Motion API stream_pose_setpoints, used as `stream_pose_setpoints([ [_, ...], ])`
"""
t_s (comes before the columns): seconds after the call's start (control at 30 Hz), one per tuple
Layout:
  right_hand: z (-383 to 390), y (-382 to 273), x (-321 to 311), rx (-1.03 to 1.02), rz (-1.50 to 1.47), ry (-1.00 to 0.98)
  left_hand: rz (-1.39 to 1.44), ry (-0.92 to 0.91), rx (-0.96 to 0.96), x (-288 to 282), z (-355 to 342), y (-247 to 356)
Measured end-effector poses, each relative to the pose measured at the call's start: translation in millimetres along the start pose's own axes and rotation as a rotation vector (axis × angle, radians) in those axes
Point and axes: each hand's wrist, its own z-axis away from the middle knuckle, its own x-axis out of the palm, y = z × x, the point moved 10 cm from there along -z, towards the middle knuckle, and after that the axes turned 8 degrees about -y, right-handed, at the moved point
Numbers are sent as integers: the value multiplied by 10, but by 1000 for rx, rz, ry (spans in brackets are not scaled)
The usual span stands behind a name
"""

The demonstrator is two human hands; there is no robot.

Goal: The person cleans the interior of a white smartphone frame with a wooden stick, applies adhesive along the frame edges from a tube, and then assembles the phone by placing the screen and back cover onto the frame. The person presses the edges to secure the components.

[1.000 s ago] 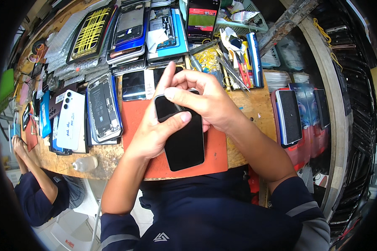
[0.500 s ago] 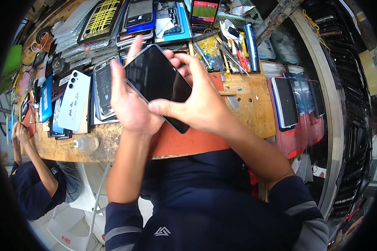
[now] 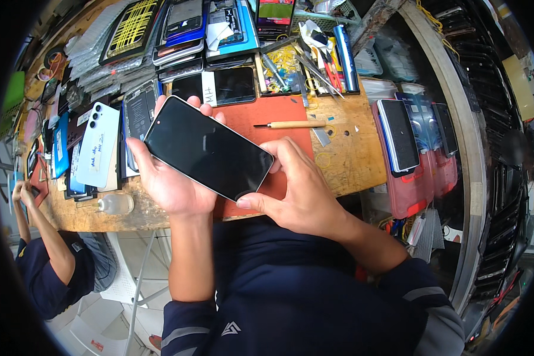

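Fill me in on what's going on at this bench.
At a cluttered workbench, a phone is held, dark screen up: the left hand supports it from beneath, the right hand grips its near end. Below lies an orange mat, with a wooden-handled tool across its right edge. Stacked devices sit beyond.

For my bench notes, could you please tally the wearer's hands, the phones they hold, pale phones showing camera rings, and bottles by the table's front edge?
Hands (left hand, right hand): 2
Held phone: 1
Pale phone: 1
Bottle: 1
Total: 5
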Motion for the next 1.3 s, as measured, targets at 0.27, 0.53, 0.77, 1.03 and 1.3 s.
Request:
stream_pose_setpoints([
  [0.27,122,347,-64,143,-405,60,72,-60,-112,109,-57,-241],
  [0.53,199,523,-144,188,-540,44,-219,-117,-164,269,-27,-367],
  [0.77,-92,330,-346,13,-670,183,-429,-74,-311,336,306,-774],
  [1.03,-131,263,-349,68,-685,83,-583,-193,-457,370,423,-927],
  [1.3,-154,60,-362,-32,-235,87,-867,-319,-398,563,294,-943],
])
